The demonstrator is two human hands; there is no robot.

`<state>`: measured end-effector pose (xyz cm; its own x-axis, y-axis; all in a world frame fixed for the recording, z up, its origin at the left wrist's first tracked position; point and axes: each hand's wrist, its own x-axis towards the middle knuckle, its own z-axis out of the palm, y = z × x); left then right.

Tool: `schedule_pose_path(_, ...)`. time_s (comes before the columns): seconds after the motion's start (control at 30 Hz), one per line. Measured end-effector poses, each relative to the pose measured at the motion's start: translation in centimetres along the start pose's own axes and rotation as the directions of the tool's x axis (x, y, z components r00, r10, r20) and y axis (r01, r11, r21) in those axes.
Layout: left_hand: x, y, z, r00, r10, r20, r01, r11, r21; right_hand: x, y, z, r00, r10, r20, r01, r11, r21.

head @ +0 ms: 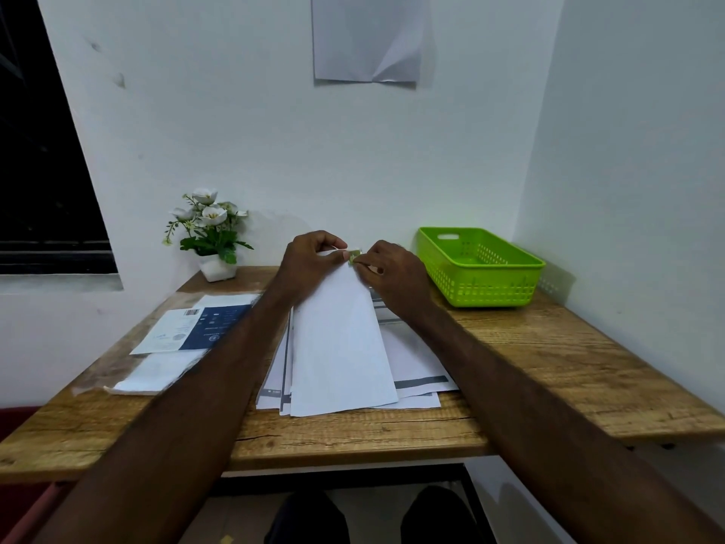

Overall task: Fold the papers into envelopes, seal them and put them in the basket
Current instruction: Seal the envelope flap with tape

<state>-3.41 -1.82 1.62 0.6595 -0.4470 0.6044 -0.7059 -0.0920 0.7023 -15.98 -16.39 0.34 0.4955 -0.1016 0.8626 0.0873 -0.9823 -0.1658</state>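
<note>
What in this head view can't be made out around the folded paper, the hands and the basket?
- Far end of the folded paper: covered by the left hand and right hand.
- Small green piece pinched between them: too small to identify.
- Basket floor: hidden by its near wall.
- Stack of sheets underneath: print too blurred to read.
</note>
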Motion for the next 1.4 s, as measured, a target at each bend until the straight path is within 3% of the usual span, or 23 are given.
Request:
schedule_pose_path(0.37,-0.1,0.0,0.0,1.000,-0.005,0.004,0.005,1.000,-0.015,0.1,0.2,0.2,0.998,-0.053,0.021,0.053,0.998,-0.025)
schedule_pose_path(0.6,-0.1,0.2,0.0,1.000,0.002,0.011,-0.002,1.000,-0.011,0.0,0.1,0.4,1.000,0.010,-0.017,-0.010,1.000,0.005)
schedule_pose_path(0.67,-0.2,0.3,0.0,1.000,0.004,0.009,-0.003,1.000,-0.027,0.0,0.0,0.4,0.996,0.093,-0.009,-0.091,0.991,0.097)
schedule_pose_path(0.73,-0.2,0.4,0.0,1.000,0.014,0.002,-0.014,0.999,-0.034,0.5,-0.3,0.3,0.962,0.274,0.017,-0.267,0.918,0.293)
schedule_pose_path(0.83,-0.3,0.6,0.1,1.000,0.016,0.000,-0.016,1.000,-0.021,1.5,-0.4,0.1,0.809,0.572,0.131,-0.536,0.630,0.562)
schedule_pose_path(0.9,-0.3,0.7,0.1,1.000,0.009,0.005,-0.008,1.000,-0.029,1.6,-0.3,-0.1,0.709,0.621,0.334,-0.661,0.421,0.621)
schedule_pose_path(0.97,-0.3,0.7,0.1,1.000,0.003,0.007,-0.003,0.999,-0.034,1.2,-0.4,-0.2,0.648,0.574,0.501,-0.735,0.300,0.608)
schedule_pose_path(1.2,-0.4,1.3,-0.1,1.000,0.006,-0.002,-0.006,0.998,-0.058,0.8,-0.9,0.4,0.646,0.465,0.605,-0.748,0.226,0.624)
schedule_pose_path(1.4,-0.4,1.7,-0.2,1.000,-0.028,0.002,0.028,0.994,-0.107,0.6,-1.2,1.0,0.628,0.472,0.618,-0.756,0.184,0.628)
